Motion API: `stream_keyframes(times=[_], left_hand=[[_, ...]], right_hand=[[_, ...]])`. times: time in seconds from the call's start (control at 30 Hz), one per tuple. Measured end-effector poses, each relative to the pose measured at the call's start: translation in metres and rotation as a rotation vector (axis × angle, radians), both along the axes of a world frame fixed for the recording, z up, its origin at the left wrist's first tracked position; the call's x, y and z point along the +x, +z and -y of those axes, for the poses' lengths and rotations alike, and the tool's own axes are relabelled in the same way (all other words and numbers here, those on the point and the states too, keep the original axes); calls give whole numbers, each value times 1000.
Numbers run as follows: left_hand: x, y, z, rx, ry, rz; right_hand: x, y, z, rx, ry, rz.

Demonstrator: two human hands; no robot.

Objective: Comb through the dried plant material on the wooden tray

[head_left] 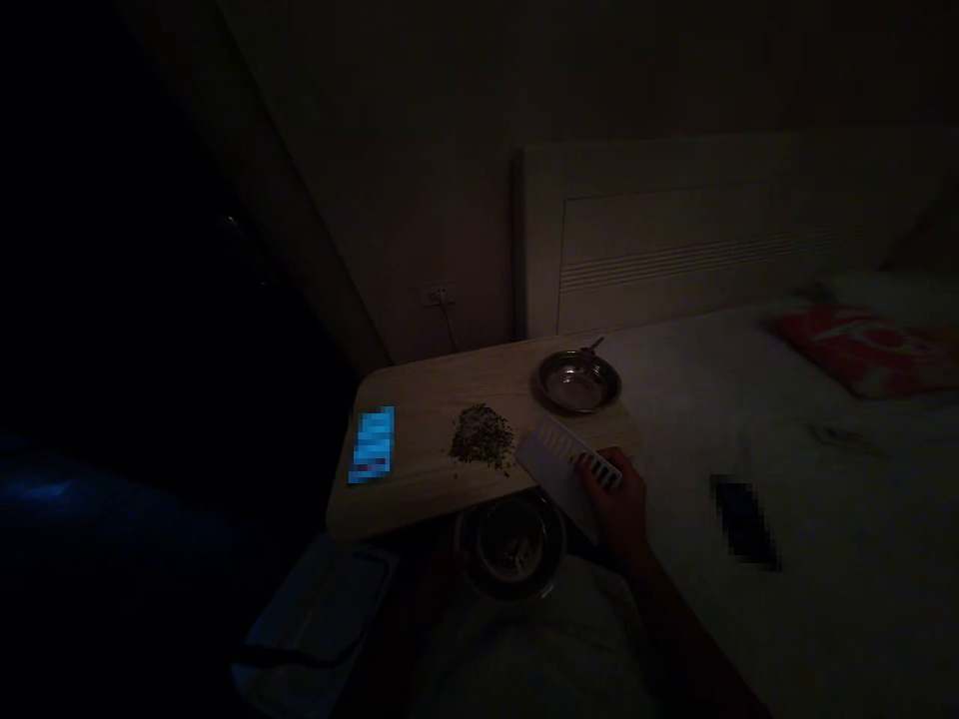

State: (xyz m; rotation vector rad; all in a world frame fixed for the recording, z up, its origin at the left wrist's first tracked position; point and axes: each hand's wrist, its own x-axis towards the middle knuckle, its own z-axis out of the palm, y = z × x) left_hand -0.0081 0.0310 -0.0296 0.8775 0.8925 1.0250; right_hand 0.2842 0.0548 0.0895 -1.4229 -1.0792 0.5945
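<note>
The room is very dark. My right hand is closed round the near end of a flat white slotted tool, which lies slanted on a small wooden table. The tool's far edge points at a small heap of dark bits on the tabletop. A metal bowl stands behind the heap at the table's back right. Another round metal bowl sits below the table's front edge, close to my wrist. My left hand is not in view.
A glowing blue phone screen lies on the table's left end. A bed with a white sheet, a red pillow and a dark blurred object fills the right. A headboard and a wall socket stand behind.
</note>
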Motion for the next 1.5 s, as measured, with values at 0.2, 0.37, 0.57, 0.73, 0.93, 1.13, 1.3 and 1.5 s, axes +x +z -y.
stream_keyframes(times=[0.2, 0.37, 0.57, 0.73, 0.93, 1.13, 1.3, 1.5], left_hand=[[0, 2, 2, -15, 2, 30], [-2, 2, 2, 39, -35, 56], [-7, -5, -1, 85, -25, -3], [1, 6, 1, 21, -15, 45], [0, -4, 1, -27, -12, 59], [-3, -5, 1, -15, -34, 44], [-4, 1, 4, -4, -17, 23], [2, 6, 2, 14, -59, 54]], right_hand=[[-1, 0, 1, -15, 10, 13], [2, 0, -2, -13, -42, 25], [1, 2, -4, 14, -83, -53], [-6, -3, -5, -20, -43, -33], [-2, -3, -6, 10, -128, -22], [-10, -7, -11, -3, -87, -46], [-6, -9, -11, -8, -70, -54], [3, -10, -12, 43, -135, -56]])
